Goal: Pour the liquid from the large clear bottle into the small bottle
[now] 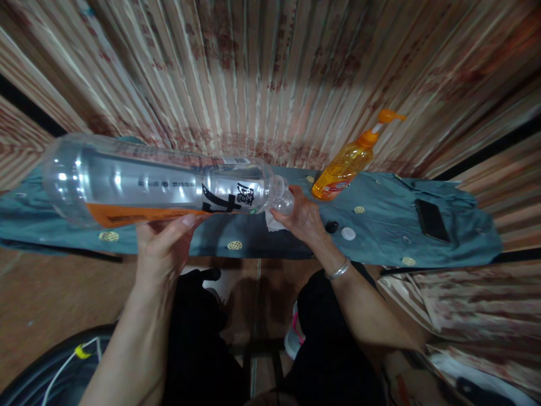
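Note:
A large clear plastic bottle (169, 180) with an orange, silver and black label lies sideways in the air over the table, its neck pointing right. My left hand (167, 242) grips its body from below, thumb along the label. Fingers of my right hand (300, 217) are wrapped round a small clear plastic piece (282, 203) at the bottle's mouth; how the two meet is blurred. Behind my right hand stands a pump bottle (342, 169) of orange liquid. A white cap (348, 233) and a small black object (332, 226) lie near my right wrist.
The narrow table has a teal patterned cloth (380, 208), with a black phone (431, 220) at the right. White paper (274, 224) lies under the bottle's neck. Pleated curtains (253, 73) hang behind. A black round container (34, 366) with a white cord is at the lower left.

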The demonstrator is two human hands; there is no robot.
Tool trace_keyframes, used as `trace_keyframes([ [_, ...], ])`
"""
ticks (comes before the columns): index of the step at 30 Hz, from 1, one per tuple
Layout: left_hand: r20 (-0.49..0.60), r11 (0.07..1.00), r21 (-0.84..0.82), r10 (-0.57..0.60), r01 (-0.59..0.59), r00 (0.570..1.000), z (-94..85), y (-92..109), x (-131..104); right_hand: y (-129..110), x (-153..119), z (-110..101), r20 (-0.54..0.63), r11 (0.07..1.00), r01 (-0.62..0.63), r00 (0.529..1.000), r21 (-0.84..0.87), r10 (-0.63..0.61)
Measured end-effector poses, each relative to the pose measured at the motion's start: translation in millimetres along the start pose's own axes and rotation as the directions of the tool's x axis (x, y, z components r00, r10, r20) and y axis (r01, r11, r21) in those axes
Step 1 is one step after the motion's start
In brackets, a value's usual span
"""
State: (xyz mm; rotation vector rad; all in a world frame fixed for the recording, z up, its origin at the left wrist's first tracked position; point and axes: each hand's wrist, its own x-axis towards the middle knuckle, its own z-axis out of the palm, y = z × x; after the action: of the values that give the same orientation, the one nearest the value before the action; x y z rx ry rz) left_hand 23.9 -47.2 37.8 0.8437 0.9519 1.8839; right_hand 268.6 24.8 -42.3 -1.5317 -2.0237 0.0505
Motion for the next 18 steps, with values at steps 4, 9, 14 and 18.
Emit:
trace_keyframes([
  [4, 0.017, 1.000, 0.015, -0.001, 0.001, 1.000, -1.0, -0.5, 0.1, 0.1, -0.3, 0.5, -0.003, 1.000, 0.005, 1.000, -0.008, -0.005],
  [9, 0.023, 1.000, -0.014, 0.019, -0.019, 1.000, -3.8, -3.9, 1.8, 2.1, -1.1, 2.3, -0.030, 0.999, 0.034, 0.999, 0.006, -0.033],
  [14, 0.074, 0.996, -0.084, 0.028, -0.022, 0.997, -5.1, -4.6, 2.8, 3.3, -1.2, 3.4, -0.032, 0.999, 0.034, 0.999, 0.013, -0.033],
  [18, 0.074, 0.996, -0.084, 0.029, -0.023, 0.997, -4.7, -5.0, 3.1, 1.9, -0.5, 1.5, -0.007, 1.000, 0.024, 1.000, 0.008, -0.024],
])
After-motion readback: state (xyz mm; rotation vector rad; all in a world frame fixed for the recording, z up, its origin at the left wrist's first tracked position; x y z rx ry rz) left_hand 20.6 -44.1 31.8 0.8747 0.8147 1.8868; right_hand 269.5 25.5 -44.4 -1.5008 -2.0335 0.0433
